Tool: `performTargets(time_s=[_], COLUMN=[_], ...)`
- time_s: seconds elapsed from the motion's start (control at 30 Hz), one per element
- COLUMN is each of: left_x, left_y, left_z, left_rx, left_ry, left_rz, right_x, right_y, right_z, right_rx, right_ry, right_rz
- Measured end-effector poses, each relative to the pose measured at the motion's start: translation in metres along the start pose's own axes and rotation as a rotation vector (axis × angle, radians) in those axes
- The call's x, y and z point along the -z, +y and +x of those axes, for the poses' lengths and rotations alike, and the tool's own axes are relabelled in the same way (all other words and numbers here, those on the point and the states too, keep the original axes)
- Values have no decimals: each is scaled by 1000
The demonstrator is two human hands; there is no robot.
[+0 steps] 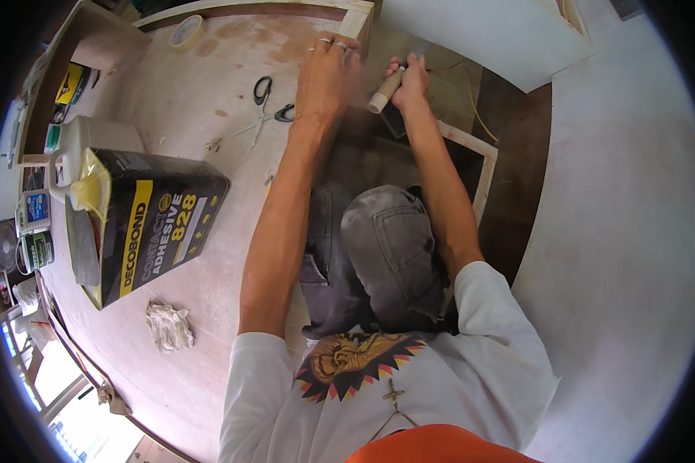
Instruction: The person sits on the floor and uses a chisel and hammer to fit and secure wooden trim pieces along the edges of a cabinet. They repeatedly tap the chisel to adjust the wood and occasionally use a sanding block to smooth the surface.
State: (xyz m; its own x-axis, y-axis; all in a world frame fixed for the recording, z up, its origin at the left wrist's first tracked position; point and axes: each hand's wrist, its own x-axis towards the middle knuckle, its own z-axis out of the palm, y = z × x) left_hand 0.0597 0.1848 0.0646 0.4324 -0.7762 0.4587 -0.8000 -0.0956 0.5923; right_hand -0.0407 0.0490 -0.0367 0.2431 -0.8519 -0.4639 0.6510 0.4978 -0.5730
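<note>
1. Plywood surface [208,116]: large pale board carrying all items; its far right corner meets a wooden frame strip [357,19]
2. Adhesive can [150,224]: black and yellow, lying tilted near the left edge, with a crumpled rag [168,326] beside it toward the near edge
3. Scissors [262,100]: black handles, mid-surface, just left of the left hand
4. Left hand [328,65]: grip flat and spread, pressed on the surface near the far right corner
5. Right hand [409,81]: grip closed around a pale wooden handle [384,91], just off the right edge of the surface
6. Tape roll [186,31]: at the far edge
</note>
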Motion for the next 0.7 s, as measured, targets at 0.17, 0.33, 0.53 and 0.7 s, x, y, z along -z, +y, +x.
performTargets(time_s=[0.17, 0.33, 0.53, 0.7], left_x=[0, -9, -3, -7], left_y=[-8, -5, -10, -6], left_z=[-1, 6, -1, 5], left_rx=[-109, -147, -113, -139], left_ry=[49, 50, 42, 74], left_rz=[87, 94, 103, 79], right_x=[-13, -22, -3, -31], right_y=[13, 16, 15, 8], right_z=[-7, 42, 35, 30], right_rx=[-29, -40, -109, -83], right_ry=[-3, -96, -156, -198], right_rz=[-20, -186, -127, -183])
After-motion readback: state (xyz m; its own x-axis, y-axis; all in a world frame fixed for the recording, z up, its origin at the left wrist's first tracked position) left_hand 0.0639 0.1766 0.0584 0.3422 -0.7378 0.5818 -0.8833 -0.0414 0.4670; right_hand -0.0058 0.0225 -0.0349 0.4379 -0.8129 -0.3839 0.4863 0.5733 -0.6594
